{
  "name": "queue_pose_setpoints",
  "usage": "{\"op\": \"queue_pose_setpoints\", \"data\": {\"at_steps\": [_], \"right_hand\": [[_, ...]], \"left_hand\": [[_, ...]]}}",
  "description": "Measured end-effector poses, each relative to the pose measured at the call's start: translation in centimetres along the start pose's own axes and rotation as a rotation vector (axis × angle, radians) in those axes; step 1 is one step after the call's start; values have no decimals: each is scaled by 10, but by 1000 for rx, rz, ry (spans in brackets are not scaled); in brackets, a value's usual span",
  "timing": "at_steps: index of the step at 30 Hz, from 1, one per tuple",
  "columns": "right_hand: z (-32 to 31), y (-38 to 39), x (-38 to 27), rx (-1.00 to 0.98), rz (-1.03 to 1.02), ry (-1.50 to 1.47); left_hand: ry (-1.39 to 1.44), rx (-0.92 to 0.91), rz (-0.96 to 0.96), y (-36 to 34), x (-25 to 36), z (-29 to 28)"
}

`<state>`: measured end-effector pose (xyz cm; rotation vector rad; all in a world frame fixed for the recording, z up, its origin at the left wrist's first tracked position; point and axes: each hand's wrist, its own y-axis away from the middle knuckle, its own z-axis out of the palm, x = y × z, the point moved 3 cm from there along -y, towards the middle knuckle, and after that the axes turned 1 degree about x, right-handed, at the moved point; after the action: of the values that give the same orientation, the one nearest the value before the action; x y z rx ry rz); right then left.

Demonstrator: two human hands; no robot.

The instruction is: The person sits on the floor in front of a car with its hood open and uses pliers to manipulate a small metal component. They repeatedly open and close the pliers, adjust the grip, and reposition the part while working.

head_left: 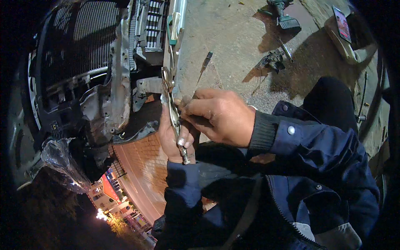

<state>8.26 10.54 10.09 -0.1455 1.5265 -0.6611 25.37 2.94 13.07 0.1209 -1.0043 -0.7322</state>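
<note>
My left hand (171, 135) is wrapped round a pair of silver locking pliers (174, 109), its thumb lying across the handle near the adjusting screw. The jaws (166, 79) point away from me, beside a long pale metal bar (180, 21). My right hand (221, 114) is closed in a pinch right against the pliers' middle. Between its fingertips there may be something small and greyish, too hidden to name. A tool with a green and pale handle (171, 35) lies along the bar, beyond the jaws.
At left stands a vehicle's opened front, with a radiator (93, 35) and bent metal brackets (110, 100). On the ground are a screwdriver (205, 64), a cordless drill (285, 16), a dark mechanical part (273, 61) and a metal rod (286, 51). A lit phone (341, 24) rests at upper right.
</note>
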Motion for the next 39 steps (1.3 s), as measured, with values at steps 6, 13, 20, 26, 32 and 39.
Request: {"op": "queue_pose_setpoints", "data": {"at_steps": [6,13,20,26,32,39], "right_hand": [[1,-7,2,-15,-100,161],[-1,-12,10,-75,-2,37],[1,-13,14,-145,45,28],[7,-14,10,-136,21,55],[5,-14,9,-171,-12,55],[3,-15,8,-195,-36,87]], "left_hand": [[-104,-4,11,-4,-1,3],[35,-185,-52,-7,0,9],[69,78,29,1,0,8],[51,-52,-14,-3,4,-5],[-35,-36,-4,-4,5,-8],[-8,-18,2,-4,2,4]]}}
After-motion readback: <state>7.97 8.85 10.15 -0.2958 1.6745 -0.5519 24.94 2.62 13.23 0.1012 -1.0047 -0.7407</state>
